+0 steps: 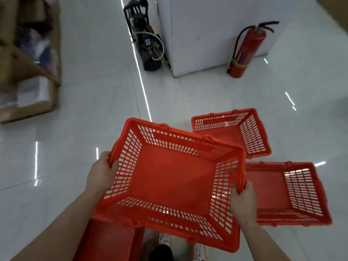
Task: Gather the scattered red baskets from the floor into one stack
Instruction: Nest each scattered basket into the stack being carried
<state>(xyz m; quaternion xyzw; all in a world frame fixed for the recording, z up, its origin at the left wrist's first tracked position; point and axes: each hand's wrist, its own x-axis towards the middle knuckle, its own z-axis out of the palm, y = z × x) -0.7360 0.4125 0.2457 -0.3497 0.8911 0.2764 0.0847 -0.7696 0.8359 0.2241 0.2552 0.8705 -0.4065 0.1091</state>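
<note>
I hold a red slotted basket (pixel 173 183) in the air, open side up, in the middle of the head view. My left hand (pixel 102 172) grips its left rim and my right hand (pixel 243 199) grips its right rim. Two more red baskets rest on the white floor: one (pixel 233 132) beyond the held basket at the right, another (pixel 288 193) close by at the right. A fourth red basket (pixel 111 242) lies below the held one at the bottom left, partly hidden.
A red fire extinguisher (pixel 246 51) stands against a white pillar (pixel 216 31). A black machine with a hose (pixel 146 38) stands left of the pillar. Cardboard boxes with bagged goods (pixel 28 63) line the left side. My shoes (pixel 163 242) show at the bottom edge.
</note>
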